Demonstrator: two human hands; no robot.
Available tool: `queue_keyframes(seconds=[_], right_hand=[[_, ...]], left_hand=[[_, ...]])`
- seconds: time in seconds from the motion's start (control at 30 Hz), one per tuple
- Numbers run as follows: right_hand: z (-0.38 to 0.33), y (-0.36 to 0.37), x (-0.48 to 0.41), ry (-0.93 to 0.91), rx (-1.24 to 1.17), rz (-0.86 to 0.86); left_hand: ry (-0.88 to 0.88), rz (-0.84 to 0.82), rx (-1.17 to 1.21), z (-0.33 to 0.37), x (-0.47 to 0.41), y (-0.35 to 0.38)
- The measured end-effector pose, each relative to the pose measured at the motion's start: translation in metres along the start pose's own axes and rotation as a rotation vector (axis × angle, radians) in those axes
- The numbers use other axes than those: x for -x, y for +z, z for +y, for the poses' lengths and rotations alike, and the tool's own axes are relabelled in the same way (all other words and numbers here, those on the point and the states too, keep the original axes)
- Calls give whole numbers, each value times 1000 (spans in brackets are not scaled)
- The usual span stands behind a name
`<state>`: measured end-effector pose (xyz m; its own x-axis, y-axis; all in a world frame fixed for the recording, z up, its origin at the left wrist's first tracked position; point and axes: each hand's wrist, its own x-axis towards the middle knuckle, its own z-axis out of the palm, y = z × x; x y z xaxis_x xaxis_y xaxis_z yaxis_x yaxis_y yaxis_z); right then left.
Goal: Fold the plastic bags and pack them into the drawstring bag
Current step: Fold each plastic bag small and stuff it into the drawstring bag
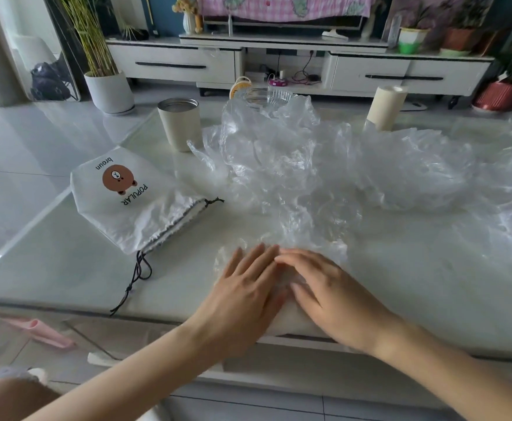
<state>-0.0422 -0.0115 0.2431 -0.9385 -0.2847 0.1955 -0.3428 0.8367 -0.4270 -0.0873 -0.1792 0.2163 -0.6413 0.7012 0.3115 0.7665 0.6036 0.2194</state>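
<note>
plastic bag (282, 259) — near bench (66, 268) edge, under both palms | left hand (245, 287), right hand (330, 290): fingers flat, pressing | drawstring bag (133, 202) left, cinched | risk — slippery film may spring open

Crinkled clear plastic bags (294, 165), thin white drawstring bag (136, 205), glossy smooth table (431, 284).

The plastic bags (294, 165) before me were clear and colourless on my pale white table (66, 268). My drawstring bag (133, 205) was white, printed with a brown bear and black lettering, its cord (129, 288) black. The cup (179, 129) was cream; behind hung a pink checked cloth (279, 7).
</note>
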Motion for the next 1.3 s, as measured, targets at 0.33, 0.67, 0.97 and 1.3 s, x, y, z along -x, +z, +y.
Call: queue_keyframes(seconds=[0.33,0.67,0.97,1.3], right_hand=[[27,-9,14,48,276,-297],[21,-4,41,-159,103,4],[9,-16,23,61,-272,103],[16,-12,26,-30,-248,83]], left_hand=[[-69,-91,-84,-9,10,0],[264,-15,17,-12,35,-10],[122,129,100,-8,29,-10],[-220,253,388,-15,33,-31]])
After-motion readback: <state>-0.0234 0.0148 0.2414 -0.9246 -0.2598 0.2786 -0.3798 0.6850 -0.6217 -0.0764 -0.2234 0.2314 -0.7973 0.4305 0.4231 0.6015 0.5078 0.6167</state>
